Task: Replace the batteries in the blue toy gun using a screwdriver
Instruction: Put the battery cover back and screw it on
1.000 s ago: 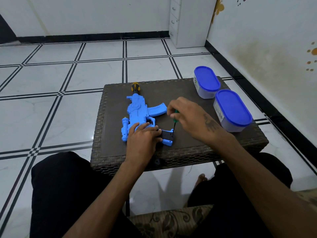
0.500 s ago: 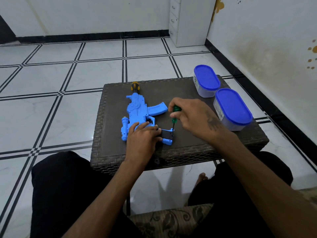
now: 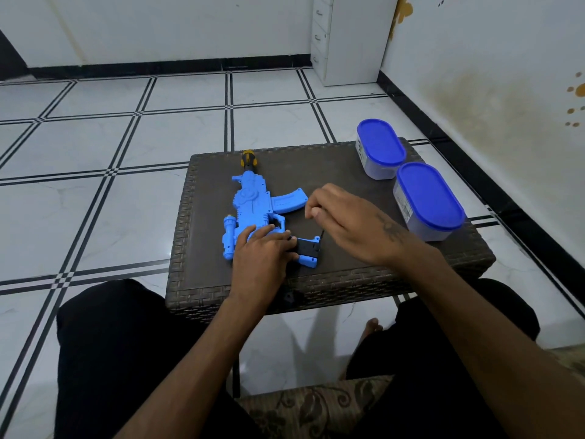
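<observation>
Blue toy gun under flat left hand; right hand pinches screwdriver.

White tiled floor, white drawer cabinet, stained wall.

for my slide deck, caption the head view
Left hand steadies blue toy gun while right hand turns screwdriver at its stock.

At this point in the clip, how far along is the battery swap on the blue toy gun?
Early stage. Done: the toy gun lies flat on the wicker table, pinned by the left hand. In hand: the right hand grips a small screwdriver, its tip at the stock end of the gun, apparently working a screw. Left: opening the compartment, swapping batteries, closing it; no batteries are visible.
</observation>
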Action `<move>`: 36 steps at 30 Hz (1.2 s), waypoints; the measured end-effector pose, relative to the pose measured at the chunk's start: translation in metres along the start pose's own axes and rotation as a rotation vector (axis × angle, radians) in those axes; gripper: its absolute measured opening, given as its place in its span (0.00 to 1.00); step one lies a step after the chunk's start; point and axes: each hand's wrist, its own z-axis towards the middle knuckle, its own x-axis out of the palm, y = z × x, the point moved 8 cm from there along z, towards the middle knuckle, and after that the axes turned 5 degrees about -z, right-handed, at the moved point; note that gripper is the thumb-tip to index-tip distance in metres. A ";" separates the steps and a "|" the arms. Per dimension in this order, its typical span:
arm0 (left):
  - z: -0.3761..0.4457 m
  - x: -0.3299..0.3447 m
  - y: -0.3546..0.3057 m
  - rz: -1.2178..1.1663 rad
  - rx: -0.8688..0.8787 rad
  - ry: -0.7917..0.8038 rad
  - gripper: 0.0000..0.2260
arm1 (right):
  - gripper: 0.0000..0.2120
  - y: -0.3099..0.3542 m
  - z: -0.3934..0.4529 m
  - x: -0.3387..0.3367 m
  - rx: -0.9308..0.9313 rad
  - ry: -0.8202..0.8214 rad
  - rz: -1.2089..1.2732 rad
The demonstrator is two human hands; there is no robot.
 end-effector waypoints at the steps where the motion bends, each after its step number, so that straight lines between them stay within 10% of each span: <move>1: 0.000 0.000 0.001 0.000 -0.001 -0.003 0.06 | 0.08 -0.001 0.000 0.000 0.013 0.055 0.010; 6: 0.000 0.002 0.002 -0.002 -0.008 0.008 0.07 | 0.15 -0.002 0.002 -0.001 0.041 0.164 0.024; 19: 0.000 0.000 0.000 0.006 -0.006 0.023 0.05 | 0.15 0.000 0.004 -0.009 0.116 -0.175 -0.297; 26: 0.000 0.001 0.001 0.001 -0.008 0.017 0.06 | 0.02 0.001 0.003 0.003 0.014 -0.046 -0.069; 36: 0.000 0.004 0.004 0.009 -0.020 0.027 0.08 | 0.14 -0.001 0.000 -0.003 0.053 0.118 0.107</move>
